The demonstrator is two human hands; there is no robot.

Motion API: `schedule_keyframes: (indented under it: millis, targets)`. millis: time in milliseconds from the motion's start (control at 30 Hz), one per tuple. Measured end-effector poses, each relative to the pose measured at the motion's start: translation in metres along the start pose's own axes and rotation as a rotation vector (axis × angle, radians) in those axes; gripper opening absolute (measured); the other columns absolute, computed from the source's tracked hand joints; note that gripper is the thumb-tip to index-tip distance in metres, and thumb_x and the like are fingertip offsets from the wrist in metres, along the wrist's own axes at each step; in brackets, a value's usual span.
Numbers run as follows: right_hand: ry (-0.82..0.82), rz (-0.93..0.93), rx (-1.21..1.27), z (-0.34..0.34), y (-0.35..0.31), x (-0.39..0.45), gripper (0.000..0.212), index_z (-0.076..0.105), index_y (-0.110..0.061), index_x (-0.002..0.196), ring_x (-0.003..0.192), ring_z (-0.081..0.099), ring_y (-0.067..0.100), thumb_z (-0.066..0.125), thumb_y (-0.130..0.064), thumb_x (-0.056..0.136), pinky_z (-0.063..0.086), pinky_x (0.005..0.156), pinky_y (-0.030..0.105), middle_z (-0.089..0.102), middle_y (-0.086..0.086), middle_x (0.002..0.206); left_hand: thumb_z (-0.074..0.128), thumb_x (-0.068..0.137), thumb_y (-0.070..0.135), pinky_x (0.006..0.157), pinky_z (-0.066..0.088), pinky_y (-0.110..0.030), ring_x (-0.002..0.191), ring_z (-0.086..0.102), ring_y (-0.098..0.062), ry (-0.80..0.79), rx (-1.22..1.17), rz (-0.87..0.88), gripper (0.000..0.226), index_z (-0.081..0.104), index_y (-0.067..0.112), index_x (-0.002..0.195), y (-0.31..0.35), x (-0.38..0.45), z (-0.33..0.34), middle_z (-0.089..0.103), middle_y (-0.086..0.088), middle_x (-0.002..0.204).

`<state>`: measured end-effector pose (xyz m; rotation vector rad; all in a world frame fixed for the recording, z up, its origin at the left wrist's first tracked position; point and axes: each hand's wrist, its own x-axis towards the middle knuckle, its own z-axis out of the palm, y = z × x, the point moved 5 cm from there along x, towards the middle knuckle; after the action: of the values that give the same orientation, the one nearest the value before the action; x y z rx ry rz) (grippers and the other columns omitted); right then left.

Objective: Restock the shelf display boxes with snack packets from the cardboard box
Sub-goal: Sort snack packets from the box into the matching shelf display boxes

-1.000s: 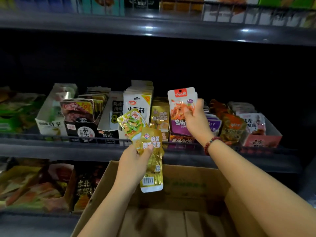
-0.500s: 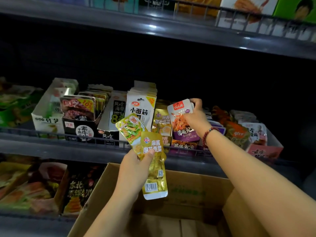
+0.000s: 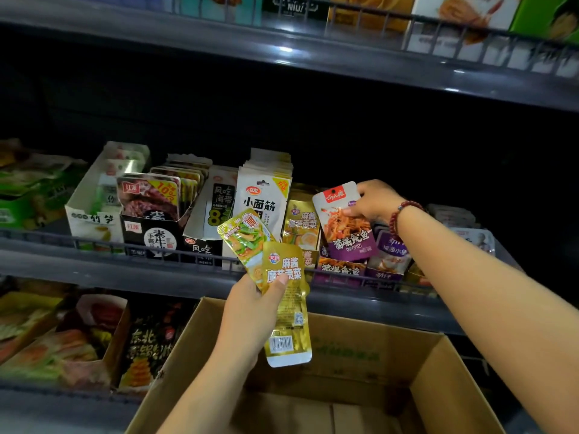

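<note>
Shelf [image 3: 94, 264] runs across the middle of the view behind a low wire rail, its left end holding loose green packets [image 3: 28, 186] and then a white display box [image 3: 91, 211] standing just beside a black display box [image 3: 150, 233] packed with upright maroon packets. Next along the front edge come a seaweed packet box [image 3: 216, 208] and a tall white stack of packets [image 3: 263, 195]. Below these, over the near edge of the shelf, the left hand [image 3: 247, 317] grips 2 packets fanned apart: a green-and-gold packet [image 3: 241, 236] tilted left and a gold packet [image 3: 286, 302] hanging downward, thumb pressed on its face. Further right, the right hand [image 3: 372, 198], a red bead bracelet [image 3: 399, 216] on its wrist, pinches the top corner of a white-and-purple fish packet [image 3: 344, 223], which sits upright at the front of a purple display box [image 3: 341, 270] on the shelf. Beneath both arms the open cardboard box [image 3: 376, 355] fills the bottom of the view, its interior mostly in shadow.
</note>
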<state>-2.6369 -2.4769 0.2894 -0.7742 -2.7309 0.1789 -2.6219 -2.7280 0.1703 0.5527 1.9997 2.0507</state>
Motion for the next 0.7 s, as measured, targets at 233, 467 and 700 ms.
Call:
schedule_keyframes:
  millis: [233, 467, 700]
  targets:
    - [0.022, 0.017, 0.462, 0.006, 0.019, -0.003, 0.028, 0.064, -0.005, 0.112, 0.083, 0.058, 0.018, 0.067, -0.016, 0.087, 0.053, 0.079, 0.033, 0.067, 0.009, 0.109, 0.056, 0.097, 0.029, 0.05, 0.045, -0.006, 0.075, 0.068, 0.004, -0.007, -0.026, 0.0, 0.012, 0.065, 0.025, 0.103, 0.0, -0.001, 0.002, 0.073, 0.01, 0.092]
    - [0.043, 0.029, 0.406, 0.011, 0.029, -0.006, 0.031, 0.058, 0.0, 0.115, 0.1, 0.063, 0.025, 0.067, -0.011, 0.088, 0.053, 0.079, 0.031, 0.063, 0.013, 0.116, 0.056, 0.097, 0.028, 0.049, 0.043, -0.005, 0.073, 0.066, 0.007, -0.01, -0.021, -0.002, 0.008, 0.063, 0.029, 0.098, 0.001, -0.001, 0.001, 0.072, 0.012, 0.09]
    - [0.026, -0.081, 0.171, 0.019, 0.026, -0.007, 0.045, 0.059, -0.009, 0.122, 0.111, 0.057, 0.021, 0.075, -0.011, 0.079, 0.046, 0.088, 0.027, 0.06, 0.009, 0.124, 0.055, 0.097, 0.029, 0.052, 0.045, -0.005, 0.074, 0.066, 0.007, -0.027, 0.02, 0.001, 0.009, 0.063, 0.029, 0.101, 0.0, -0.002, 0.004, 0.072, 0.012, 0.092]
